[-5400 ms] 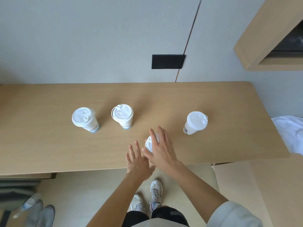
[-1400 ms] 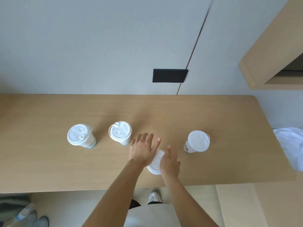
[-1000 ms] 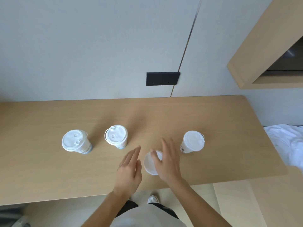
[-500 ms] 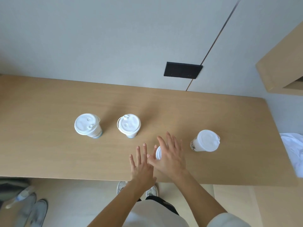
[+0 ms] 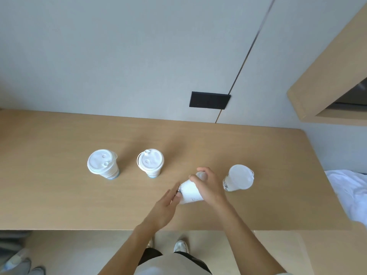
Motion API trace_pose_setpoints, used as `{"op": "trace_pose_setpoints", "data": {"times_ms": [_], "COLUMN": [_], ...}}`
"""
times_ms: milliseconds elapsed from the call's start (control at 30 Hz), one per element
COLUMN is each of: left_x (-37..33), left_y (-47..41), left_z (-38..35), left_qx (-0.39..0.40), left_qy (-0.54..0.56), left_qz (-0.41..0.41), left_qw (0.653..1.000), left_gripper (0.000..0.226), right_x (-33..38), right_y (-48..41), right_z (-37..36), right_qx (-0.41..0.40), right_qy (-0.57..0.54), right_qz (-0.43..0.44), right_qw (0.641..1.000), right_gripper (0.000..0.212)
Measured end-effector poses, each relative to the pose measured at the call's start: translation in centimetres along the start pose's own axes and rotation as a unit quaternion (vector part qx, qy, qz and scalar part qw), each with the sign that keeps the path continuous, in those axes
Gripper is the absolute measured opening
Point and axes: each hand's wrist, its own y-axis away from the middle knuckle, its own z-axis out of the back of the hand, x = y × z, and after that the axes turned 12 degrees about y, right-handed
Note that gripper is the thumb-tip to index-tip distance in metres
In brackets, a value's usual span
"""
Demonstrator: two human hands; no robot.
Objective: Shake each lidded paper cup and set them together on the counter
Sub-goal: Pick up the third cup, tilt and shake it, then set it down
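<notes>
Several white lidded paper cups are on the tan wooden counter (image 5: 59, 195). One cup (image 5: 189, 190) is tipped over, base toward me and lid away. My right hand (image 5: 208, 184) is wrapped over its lid end. My left hand (image 5: 164, 207) has its fingertips against the cup's base. Two cups stand upright to the left: the far-left cup (image 5: 102, 163) and the middle-left cup (image 5: 151, 162). A fourth cup (image 5: 239, 177) stands just right of my right hand.
A black switch plate (image 5: 209, 100) is on the grey wall behind the counter. A wooden shelf box (image 5: 317, 82) juts out at upper right. White fabric (image 5: 349, 187) lies past the counter's right end. The counter's front edge runs just below my wrists.
The cup between my hands went from upright under my right palm to tipped on its side. My left hand has closed in on its base.
</notes>
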Motion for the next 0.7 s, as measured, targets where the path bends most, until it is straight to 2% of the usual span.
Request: {"op": "trace_pose_setpoints", "data": {"times_ms": [100,267,300,500,700], "left_x": [-2.7,-6.6,-7.2,-9.5,-10.5], "left_y": [1.7,4.2,4.6,6.6,7.9], "left_z": [1.4,3.4,3.8,5.4,7.1], "left_qx": [-0.038,-0.090,-0.094,-0.108,-0.111], "left_qy": [0.097,0.154,0.158,0.157,0.173], "left_qz": [0.015,-0.021,-0.029,-0.072,-0.070], "left_qw": [0.994,0.984,0.983,0.979,0.976], "left_gripper": [0.030,0.029,0.028,0.021,0.047], "right_x": [0.6,1.2,1.4,2.9,4.4], "right_y": [2.0,4.4,4.7,6.1,7.1], "right_z": [1.9,2.9,3.0,2.5,1.8], "right_qx": [0.008,0.017,0.020,0.036,0.021], "right_qy": [-0.144,-0.253,-0.261,-0.278,-0.310], "right_qz": [-0.025,0.018,0.025,0.049,0.068], "right_qw": [0.989,0.967,0.965,0.959,0.948], "right_gripper": [0.055,0.039,0.038,0.057,0.058]}}
